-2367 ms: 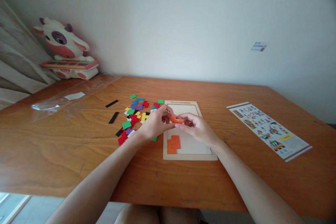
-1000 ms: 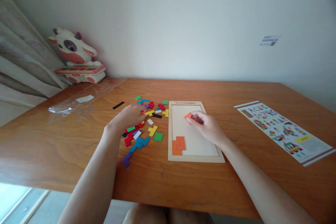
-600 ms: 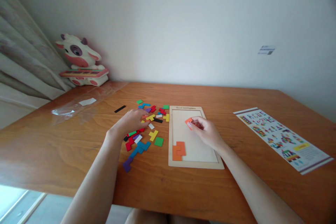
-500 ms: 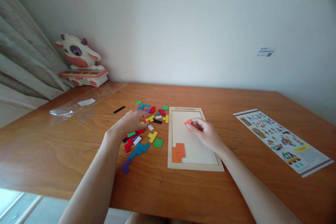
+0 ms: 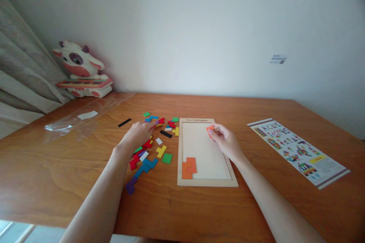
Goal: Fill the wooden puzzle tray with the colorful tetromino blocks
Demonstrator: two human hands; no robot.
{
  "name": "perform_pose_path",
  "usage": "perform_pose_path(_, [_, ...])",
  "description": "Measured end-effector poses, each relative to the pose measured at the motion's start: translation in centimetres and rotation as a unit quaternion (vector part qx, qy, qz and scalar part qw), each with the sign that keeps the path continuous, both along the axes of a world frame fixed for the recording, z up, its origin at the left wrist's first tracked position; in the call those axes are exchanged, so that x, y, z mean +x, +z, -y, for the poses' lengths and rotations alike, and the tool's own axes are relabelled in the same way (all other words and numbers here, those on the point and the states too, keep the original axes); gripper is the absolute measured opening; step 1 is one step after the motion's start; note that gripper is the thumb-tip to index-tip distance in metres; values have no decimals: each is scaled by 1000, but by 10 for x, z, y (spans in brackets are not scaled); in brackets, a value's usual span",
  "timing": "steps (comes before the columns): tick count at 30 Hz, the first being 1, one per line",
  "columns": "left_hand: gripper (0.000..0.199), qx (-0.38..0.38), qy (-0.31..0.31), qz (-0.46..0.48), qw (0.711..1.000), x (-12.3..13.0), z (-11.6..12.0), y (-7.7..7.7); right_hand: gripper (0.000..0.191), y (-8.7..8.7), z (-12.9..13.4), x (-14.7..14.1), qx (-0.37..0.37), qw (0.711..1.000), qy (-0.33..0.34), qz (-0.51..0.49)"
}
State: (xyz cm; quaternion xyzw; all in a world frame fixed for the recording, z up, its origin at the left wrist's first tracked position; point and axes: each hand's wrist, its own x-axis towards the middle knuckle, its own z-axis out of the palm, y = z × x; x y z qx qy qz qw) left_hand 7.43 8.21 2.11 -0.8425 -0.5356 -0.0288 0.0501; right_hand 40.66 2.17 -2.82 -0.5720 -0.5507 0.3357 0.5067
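My right hand pinches an orange puzzle piece above the upper right part of a shallow wooden puzzle board. Two orange pieces lie fitted together in the board's lower left corner. To the left, my left hand is over the loose pile, its fingers closed at a tilted yellow piece; the fingertips are partly hidden. Around it are a black bar, a white piece, a yellow T-shaped piece and a green square.
Blue pieces and a purple piece trail towards the front edge. A printed pattern sheet lies on the right. At the back left are a clear plastic bag and a cow toy keyboard.
My right hand has moved the orange piece towards the board's upper right. The yellow piece at my left fingertips has tilted and shifted off the black bar. The view has turned slightly right.
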Motion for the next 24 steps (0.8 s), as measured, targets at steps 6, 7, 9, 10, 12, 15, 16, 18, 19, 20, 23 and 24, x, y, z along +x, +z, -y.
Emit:
perform_pose_path(6, [36,70,-29,99,992,5,3,-2,36,-3,1,-1,0,1000,21,7])
perform_pose_path(7, [34,85,-32,125,988,8,4,-2,34,-2,1,-2,4,1000,24,12])
perform_pose_path(9, [33,91,-19,188,978,17,6,-1,31,0,2,-3,10,999,29,13])
perform_pose_path(10, [33,75,-7,230,970,23,8,-1,31,2,3,-4,8,999,33,7])
perform_pose_path(12, [36,-4,14,342,940,38,12,-2,33,7,5,-7,-5,999,47,-21])
perform_pose_path(15, [45,-190,-26,532,824,65,21,-8,35,14,8,-13,-20,992,76,-94])
perform_pose_path(16, [47,-242,-37,567,787,74,25,-10,35,17,9,-15,-23,989,84,-120])
perform_pose_path(18, [50,-329,-57,595,731,88,34,-15,35,21,12,-19,-33,981,105,-158])
perform_pose_path(19, [51,-359,-61,599,713,94,39,-17,34,23,13,-20,-40,979,117,-163])
perform_pose_path(20, [51,-370,-68,597,709,99,43,-18,33,25,15,-21,-45,978,131,-158])
perform_pose_path(23, [50,-323,-119,536,771,107,54,-19,28,30,20,-21,-37,981,162,-101])
perform_pose_path(24, [49,-303,-140,512,791,108,56,-19,27,31,21,-20,-34,981,174,-82])
